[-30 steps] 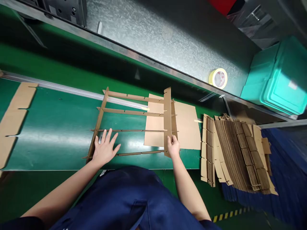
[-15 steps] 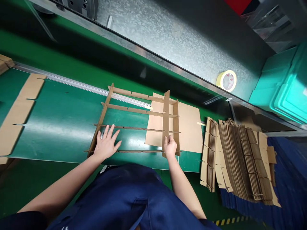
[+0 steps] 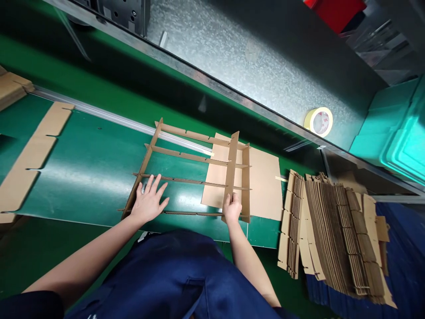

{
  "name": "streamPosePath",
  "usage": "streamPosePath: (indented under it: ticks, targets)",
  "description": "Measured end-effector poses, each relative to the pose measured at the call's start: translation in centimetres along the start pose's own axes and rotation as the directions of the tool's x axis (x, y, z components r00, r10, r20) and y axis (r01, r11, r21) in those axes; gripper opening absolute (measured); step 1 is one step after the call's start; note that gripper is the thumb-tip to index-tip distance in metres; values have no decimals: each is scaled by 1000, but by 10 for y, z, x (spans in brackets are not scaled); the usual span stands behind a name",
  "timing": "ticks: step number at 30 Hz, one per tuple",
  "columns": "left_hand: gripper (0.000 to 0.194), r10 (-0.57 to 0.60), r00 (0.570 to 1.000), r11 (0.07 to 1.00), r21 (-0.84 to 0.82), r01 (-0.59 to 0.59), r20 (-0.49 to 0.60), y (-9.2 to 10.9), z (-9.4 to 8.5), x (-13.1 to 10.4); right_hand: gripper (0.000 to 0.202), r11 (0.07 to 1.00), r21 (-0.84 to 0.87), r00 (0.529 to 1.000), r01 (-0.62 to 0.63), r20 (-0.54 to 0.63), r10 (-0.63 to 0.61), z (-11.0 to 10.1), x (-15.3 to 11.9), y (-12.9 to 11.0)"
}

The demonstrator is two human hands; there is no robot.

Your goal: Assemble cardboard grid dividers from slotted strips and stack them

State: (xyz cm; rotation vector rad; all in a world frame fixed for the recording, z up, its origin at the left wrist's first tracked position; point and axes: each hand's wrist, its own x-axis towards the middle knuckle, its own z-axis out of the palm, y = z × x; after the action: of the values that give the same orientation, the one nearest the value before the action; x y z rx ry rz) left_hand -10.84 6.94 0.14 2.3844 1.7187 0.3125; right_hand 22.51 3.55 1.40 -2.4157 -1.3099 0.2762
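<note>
A grid of interlocked cardboard dividers (image 3: 191, 180) stands on the green worktop, with several long strips joined by a cross strip at each end. My left hand (image 3: 150, 199) has its fingers spread and rests at the grid's near left corner. Closed on the near end of a slotted cardboard strip (image 3: 231, 166) is my right hand (image 3: 233, 207), the thumb up on the strip's face. That strip lies across the long strips, a little left of the right end strip (image 3: 245, 181). I cannot tell how deep its slots sit.
Under the grid's right part lies a flat cardboard sheet (image 3: 265, 186). Stacks of slotted strips (image 3: 332, 235) are at the right, and a single strip (image 3: 36, 155) lies at the left. A metal shelf behind holds a tape roll (image 3: 318, 122) and a turquoise bin (image 3: 395, 124).
The strip in my right hand has tilted, its near end shifting left along the grid. My left hand stays in about the same place. The whole view has shifted slightly.
</note>
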Motion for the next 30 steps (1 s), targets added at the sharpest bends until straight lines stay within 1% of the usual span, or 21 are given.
streamPosePath:
  ticks: [4, 9, 14, 18, 20, 24, 28, 30]
  targets:
    - [53, 5, 1000, 1000, 29, -6, 11, 0, -1, 0, 45, 999, -34, 1000, 12, -26, -13, 0, -2, 1]
    - [54, 19, 1000, 997, 72, -20, 15, 1, -2, 0, 42, 996, -87, 999, 20, -24, -22, 1, -1, -7]
    - [54, 20, 1000, 998, 64, -21, 18, 0, -2, 0, 41, 996, -83, 999, -19, -32, 17, 1, 0, -7]
    - [53, 19, 1000, 998, 64, -20, 15, 1, -3, 0, 41, 996, -85, 999, -6, -41, 2, 0, -3, -5]
    - [53, 15, 1000, 999, 44, -16, 11, 1, -3, 0, 41, 992, -122, 1000, -10, -9, 9, 0, -4, -6]
    - [52, 13, 1000, 1000, 18, -13, 11, 1, -3, 0, 35, 979, -203, 993, -31, 104, 53, 0, -3, -10]
    - [52, 7, 1000, 999, 44, -8, 13, 1, -2, 0, 30, 973, -228, 983, -36, 169, 76, -4, 1, -11]
    - [53, 10, 1000, 999, 52, -11, 16, 1, -2, 0, 32, 970, -241, 978, -38, 191, 86, -8, 7, -13]
